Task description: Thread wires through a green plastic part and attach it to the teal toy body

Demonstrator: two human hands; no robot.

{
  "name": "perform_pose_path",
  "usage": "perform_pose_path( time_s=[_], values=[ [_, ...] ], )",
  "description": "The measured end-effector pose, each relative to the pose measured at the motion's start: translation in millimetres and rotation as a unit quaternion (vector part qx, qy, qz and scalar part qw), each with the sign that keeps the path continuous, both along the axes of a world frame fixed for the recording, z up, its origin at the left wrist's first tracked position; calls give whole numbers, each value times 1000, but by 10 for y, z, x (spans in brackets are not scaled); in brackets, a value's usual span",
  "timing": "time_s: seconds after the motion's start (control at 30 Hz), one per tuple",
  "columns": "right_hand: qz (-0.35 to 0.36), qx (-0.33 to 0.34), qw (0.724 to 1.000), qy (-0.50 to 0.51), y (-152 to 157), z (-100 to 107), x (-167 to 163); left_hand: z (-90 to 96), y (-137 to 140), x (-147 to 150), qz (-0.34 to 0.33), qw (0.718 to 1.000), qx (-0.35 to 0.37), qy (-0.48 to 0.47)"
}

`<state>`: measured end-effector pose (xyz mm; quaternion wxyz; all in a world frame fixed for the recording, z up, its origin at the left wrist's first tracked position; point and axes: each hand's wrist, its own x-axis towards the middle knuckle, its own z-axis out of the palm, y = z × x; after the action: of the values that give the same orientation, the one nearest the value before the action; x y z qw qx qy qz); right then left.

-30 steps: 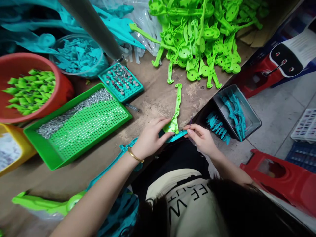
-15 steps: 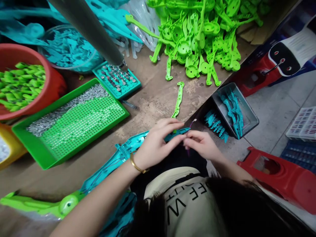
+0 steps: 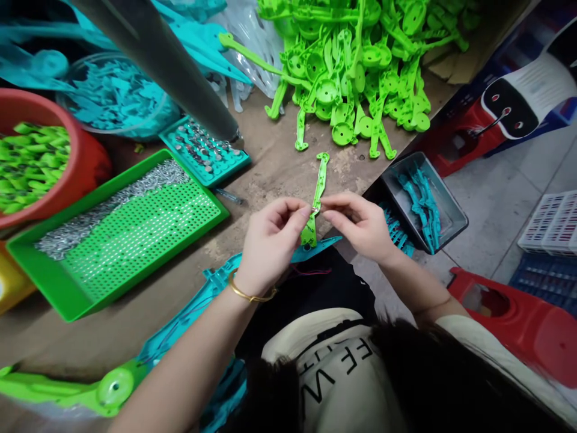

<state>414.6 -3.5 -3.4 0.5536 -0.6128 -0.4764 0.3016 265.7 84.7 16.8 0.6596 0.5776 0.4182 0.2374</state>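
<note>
My left hand (image 3: 273,240) is closed in a pinch, thumb against forefinger, at the left edge of a thin lime-green plastic part (image 3: 321,174). From the right, my right hand (image 3: 360,225) has thumb and fingertips drawn together beside the same part. A tiny pale, shiny bit shows between the two hands, too small to name. The green part's lower end lies over a long turquoise plastic shell (image 3: 180,322), whose tip sticks out to the right below my hands. Thin red and purple wires (image 3: 311,272) run beneath my left hand.
A green perforated tray (image 3: 148,240) of small screws, a turquoise tray (image 3: 207,150) of metal discs and a red tub (image 3: 90,144) stand left. A grey pole (image 3: 166,66) slants overhead. Lime-green parts (image 3: 342,78) are heaped behind; a grey bin (image 3: 451,210) stands right.
Both hands have moved up to the lime-green part, and my left fingers have gone from spread to pinched. The wire with a white end no longer shows by my right hand.
</note>
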Motion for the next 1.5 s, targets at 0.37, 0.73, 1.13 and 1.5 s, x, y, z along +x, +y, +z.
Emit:
perform_pose_path(
  time_s=[0.37,0.73,1.13,1.5],
  values=[
    [-6,68,997,-47,147,-76,85,-3,1,99,-29,962,262,68],
    [-1,65,996,-53,160,-141,189,-65,8,189,-61,916,383,100],
    [-3,-9,982,-190,538,-403,567,-325,207,337,-75,923,297,232],
    [37,-90,949,-299,758,-462,585,-481,71,479,-124,821,416,370]
  ],
)
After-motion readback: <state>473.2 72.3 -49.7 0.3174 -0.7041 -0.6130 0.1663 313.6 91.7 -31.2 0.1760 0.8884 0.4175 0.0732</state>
